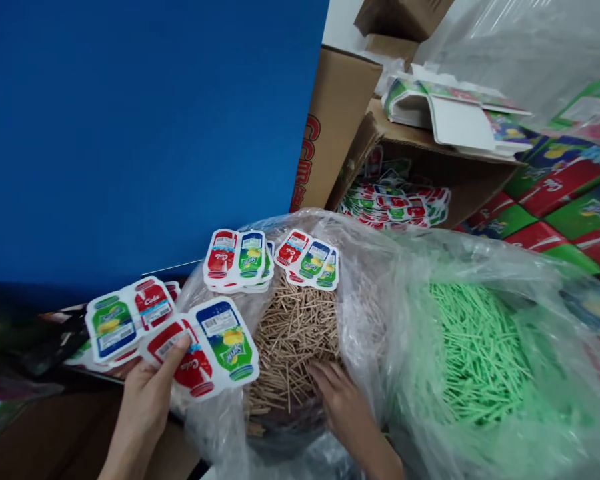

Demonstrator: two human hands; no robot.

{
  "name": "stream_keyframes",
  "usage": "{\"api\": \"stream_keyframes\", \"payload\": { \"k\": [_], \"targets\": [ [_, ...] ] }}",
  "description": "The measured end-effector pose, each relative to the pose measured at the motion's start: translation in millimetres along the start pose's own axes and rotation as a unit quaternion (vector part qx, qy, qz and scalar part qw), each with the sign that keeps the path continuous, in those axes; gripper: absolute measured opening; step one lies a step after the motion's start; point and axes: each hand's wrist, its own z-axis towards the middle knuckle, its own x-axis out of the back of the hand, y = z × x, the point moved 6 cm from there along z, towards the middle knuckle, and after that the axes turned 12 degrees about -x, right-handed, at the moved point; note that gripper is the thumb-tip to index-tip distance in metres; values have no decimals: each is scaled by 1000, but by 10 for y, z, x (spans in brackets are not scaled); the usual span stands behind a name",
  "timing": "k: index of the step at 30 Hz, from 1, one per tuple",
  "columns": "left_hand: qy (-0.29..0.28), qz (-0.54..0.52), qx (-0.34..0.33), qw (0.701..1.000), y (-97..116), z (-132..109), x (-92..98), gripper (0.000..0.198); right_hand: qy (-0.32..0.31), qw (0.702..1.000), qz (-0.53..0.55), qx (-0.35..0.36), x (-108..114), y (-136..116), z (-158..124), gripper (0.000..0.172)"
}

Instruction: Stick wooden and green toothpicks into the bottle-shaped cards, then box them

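Observation:
My left hand (147, 393) is closed, its thumb pressing on a die-cut double packet (203, 347) with a red Cola half and a green Sprite half. Directly behind that packet are more of the same packets (125, 317), stacked at the left. My right hand (337, 400) reaches into a heap of thin brown sticks (293, 340) in a clear plastic bag (360, 313). Its fingers are loosely stretched, and their tips are partly hidden among the sticks. Two small piles of packets, one on the left (237, 260) and one on the right (307, 260), lie at the bag's far side.
Another clear bag with green sticks (480, 353) stands at the right. Behind the bags is an open cardboard box (480, 180) with many packets (395, 203). A large blue panel (145, 133) fills the upper left. Printed red and green boxes (570, 193) are stacked at far right.

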Motion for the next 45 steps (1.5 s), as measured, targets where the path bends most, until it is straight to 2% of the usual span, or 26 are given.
{"api": "stream_keyframes", "payload": {
  "k": [3,6,9,12,16,20,25,31,35,40,45],
  "targets": [
    [-33,0,55,998,-144,-70,31,26,50,991,-122,-27,-162,234,-214,52],
    [-80,11,96,992,-219,-170,-96,27,68,970,-227,-59,-247,362,-298,45],
    [-100,9,105,989,-219,-251,-239,29,51,956,-280,-66,-251,335,-252,43],
    [-101,-4,111,989,-215,-304,-315,27,38,950,-306,-42,-229,202,-148,48],
    [-79,-12,133,988,-240,-338,-309,19,20,946,-323,4,-235,50,-58,50],
    [-52,3,145,988,-234,-368,-285,13,30,938,-341,49,-259,26,-89,49],
    [-43,-17,122,991,-182,-399,-306,15,81,944,-314,54,-329,192,-219,44],
    [-59,-32,147,987,-316,-377,-244,28,103,948,-286,96,-557,393,-359,44],
    [-52,-33,149,987,-361,-345,-202,35,124,950,-276,78,-605,420,-388,42],
    [-20,-44,142,989,-282,-325,-200,42,134,950,-272,77,-609,363,-412,43],
    [11,-44,141,989,-214,-324,-172,35,147,954,-253,59,-570,357,-418,44]
  ]
}}
